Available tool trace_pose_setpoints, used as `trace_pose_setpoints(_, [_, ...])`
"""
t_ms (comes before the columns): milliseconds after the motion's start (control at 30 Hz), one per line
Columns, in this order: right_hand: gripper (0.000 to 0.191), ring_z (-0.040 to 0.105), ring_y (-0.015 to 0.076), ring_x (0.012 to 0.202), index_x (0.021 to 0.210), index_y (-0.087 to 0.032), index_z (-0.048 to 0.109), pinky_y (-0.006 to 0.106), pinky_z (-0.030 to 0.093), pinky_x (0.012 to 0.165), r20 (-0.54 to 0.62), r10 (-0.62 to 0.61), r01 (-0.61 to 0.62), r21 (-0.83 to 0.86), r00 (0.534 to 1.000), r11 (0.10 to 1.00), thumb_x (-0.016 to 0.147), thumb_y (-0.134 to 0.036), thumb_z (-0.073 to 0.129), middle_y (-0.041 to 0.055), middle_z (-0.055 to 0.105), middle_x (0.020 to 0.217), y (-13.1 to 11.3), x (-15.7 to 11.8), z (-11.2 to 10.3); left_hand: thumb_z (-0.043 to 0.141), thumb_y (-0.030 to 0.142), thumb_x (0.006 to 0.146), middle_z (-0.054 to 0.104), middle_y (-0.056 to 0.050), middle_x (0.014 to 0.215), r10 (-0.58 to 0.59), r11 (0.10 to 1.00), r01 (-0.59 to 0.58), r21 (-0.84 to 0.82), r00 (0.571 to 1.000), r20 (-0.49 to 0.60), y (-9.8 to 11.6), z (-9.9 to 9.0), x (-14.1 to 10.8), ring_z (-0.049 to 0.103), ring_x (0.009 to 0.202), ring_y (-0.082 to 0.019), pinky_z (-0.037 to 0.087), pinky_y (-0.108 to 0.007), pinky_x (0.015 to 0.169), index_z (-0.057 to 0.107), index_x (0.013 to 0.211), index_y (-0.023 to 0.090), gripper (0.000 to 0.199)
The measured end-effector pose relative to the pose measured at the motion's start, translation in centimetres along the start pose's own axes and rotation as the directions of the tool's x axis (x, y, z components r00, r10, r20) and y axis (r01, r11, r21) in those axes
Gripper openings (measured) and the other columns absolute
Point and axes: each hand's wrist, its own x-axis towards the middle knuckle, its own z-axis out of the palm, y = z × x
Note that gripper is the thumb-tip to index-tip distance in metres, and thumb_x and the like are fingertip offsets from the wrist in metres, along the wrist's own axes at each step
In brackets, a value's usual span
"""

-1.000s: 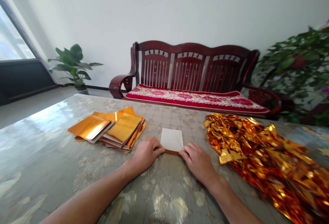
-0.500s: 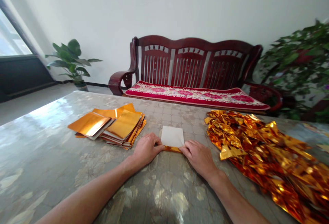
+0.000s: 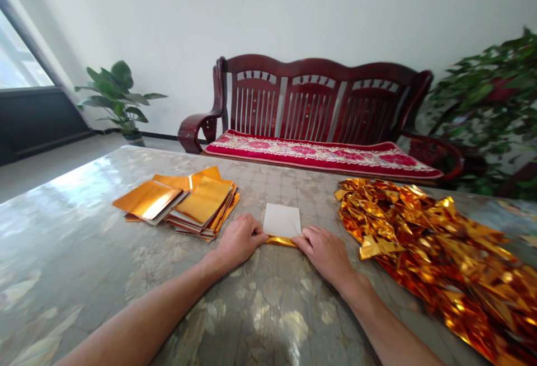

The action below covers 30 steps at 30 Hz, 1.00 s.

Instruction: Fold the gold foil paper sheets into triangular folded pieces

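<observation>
A sheet of gold foil paper (image 3: 282, 219) lies white side up on the table in front of me. Its near edge is turned over into a narrow gold strip. My left hand (image 3: 242, 236) pinches the left end of that strip between thumb and fingers. At the right end, my right hand (image 3: 322, 247) pinches it the same way. Left of my hands sits a loose stack of gold foil sheets (image 3: 204, 202). To the right spreads a big heap of folded gold foil pieces (image 3: 423, 237).
The table (image 3: 268, 310) has a glossy, leaf-patterned cover. Behind it stands a dark red wooden bench (image 3: 310, 97) with a red floral cushion (image 3: 319, 153). A potted plant (image 3: 121, 97) is at the far left, and a leafy plant (image 3: 490, 103) at the right.
The gold strip along the near edge catches more light and seems slightly tilted or rolled. Both hands keep their places at its ends. The whole view has shifted a little.
</observation>
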Motion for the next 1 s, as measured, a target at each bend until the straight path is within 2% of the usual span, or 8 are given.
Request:
trace_pose_setpoints(233, [0.035, 0.060, 0.0154, 0.070, 0.067, -0.022, 0.061, 0.029, 0.023, 0.058, 0.001, 0.034, -0.034, -0.029, 0.999, 0.999, 0.095, -0.042, 0.057, 0.0007, 0.068, 0.074, -0.2, 0.2, 0.3, 0.061, 0.032, 0.088, 0.066, -0.003, 0.083, 0.047, 0.997, -0.048, 0.064, 0.999, 0.005, 0.1, -0.1, -0.2, 0.060, 0.087, -0.019, 0.040, -0.027, 0.076, 0.066, 0.073, 0.019, 0.021])
trace_pose_setpoints(733, [0.036, 0.063, 0.0162, 0.072, 0.070, -0.021, 0.063, 0.030, 0.020, 0.056, 0.001, 0.051, -0.051, -0.099, 0.999, 0.994, 0.096, -0.046, 0.057, 0.0022, 0.070, 0.076, -0.5, 0.2, 0.3, 0.056, 0.032, 0.090, 0.062, -0.005, 0.090, 0.032, 0.992, -0.036, 0.124, 0.999, 0.030, 0.8, -0.1, -0.6, 0.060, 0.089, -0.019, 0.041, -0.028, 0.078, 0.063, 0.077, 0.018, 0.020])
trace_pose_setpoints(1000, [0.035, 0.063, 0.0166, 0.074, 0.070, -0.022, 0.061, 0.030, 0.023, 0.058, -0.022, 0.032, -0.034, -0.062, 0.999, 0.998, 0.097, -0.042, 0.055, 0.0020, 0.069, 0.077, -0.4, 0.1, 0.4, 0.055, 0.031, 0.091, 0.062, -0.005, 0.092, 0.031, 0.990, -0.036, 0.138, 0.999, 0.041, 1.0, -0.1, -0.6, 0.060, 0.089, -0.019, 0.042, -0.028, 0.078, 0.062, 0.078, 0.019, 0.019])
